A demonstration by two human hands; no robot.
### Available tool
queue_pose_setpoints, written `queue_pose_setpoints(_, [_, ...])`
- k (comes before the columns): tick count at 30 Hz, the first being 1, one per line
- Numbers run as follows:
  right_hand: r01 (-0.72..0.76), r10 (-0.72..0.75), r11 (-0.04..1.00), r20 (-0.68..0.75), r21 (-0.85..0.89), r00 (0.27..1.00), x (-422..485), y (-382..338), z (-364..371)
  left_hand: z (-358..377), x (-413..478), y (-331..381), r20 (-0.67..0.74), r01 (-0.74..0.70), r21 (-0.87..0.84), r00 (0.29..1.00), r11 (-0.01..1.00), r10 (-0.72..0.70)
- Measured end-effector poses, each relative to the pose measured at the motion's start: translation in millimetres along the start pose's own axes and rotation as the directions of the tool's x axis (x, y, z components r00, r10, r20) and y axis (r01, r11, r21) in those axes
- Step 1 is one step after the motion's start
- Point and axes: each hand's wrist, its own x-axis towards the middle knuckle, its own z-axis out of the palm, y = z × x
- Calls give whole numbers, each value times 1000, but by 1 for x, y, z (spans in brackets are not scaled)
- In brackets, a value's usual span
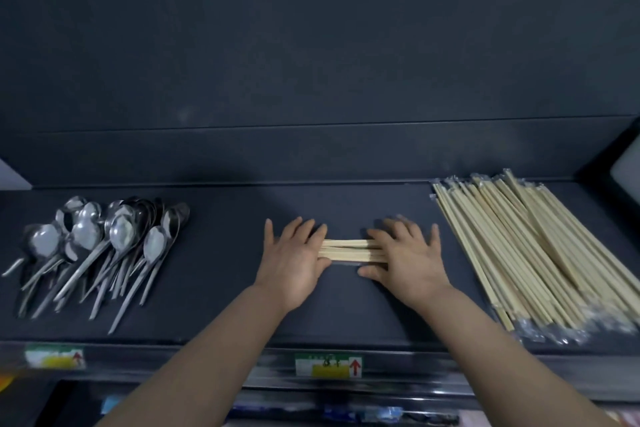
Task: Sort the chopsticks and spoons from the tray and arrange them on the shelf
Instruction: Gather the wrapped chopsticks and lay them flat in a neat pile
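Note:
A small bundle of wooden chopsticks [346, 250] lies crosswise on the dark shelf [225, 253], in the middle. My left hand [294, 260] rests flat over its left end, fingers straight and spread. My right hand [405, 260] lies flat over its right end in the same way. A heap of metal spoons [104, 243] sits at the shelf's left, bowls toward the back. At the right lies a large stack of wrapped wooden chopsticks [526, 253], slanting from back left to front right.
The shelf's front rail carries price labels [328, 365] with red arrows, one more label [55, 355] at the left. A dark back wall [311, 45] rises behind the shelf. Below the rail, packaged goods [363, 414] show dimly on a lower level.

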Motion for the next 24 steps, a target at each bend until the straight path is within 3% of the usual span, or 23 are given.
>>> queue_pose_setpoints(4, [-198,188,968,78,157,979,-10,2,14,8,2,-2,74,76,-110,995,991,-69])
queue_pose_setpoints(9, [-117,125,914,6,389,992,-3,5,14,15,4,-9,-5,194,-276,979,942,-203])
queue_pose_setpoints(11, [-136,134,930,30,342,991,0,4,12,13,8,-11,-10,173,-281,983,944,-183])
queue_pose_setpoints(16, [-80,79,994,17,70,997,-4,-8,18,12,1,-8,-44,45,-79,998,996,-48])
queue_pose_setpoints(24, [-39,32,995,81,92,996,55,-9,13,13,49,-28,10,63,-152,998,986,-62])
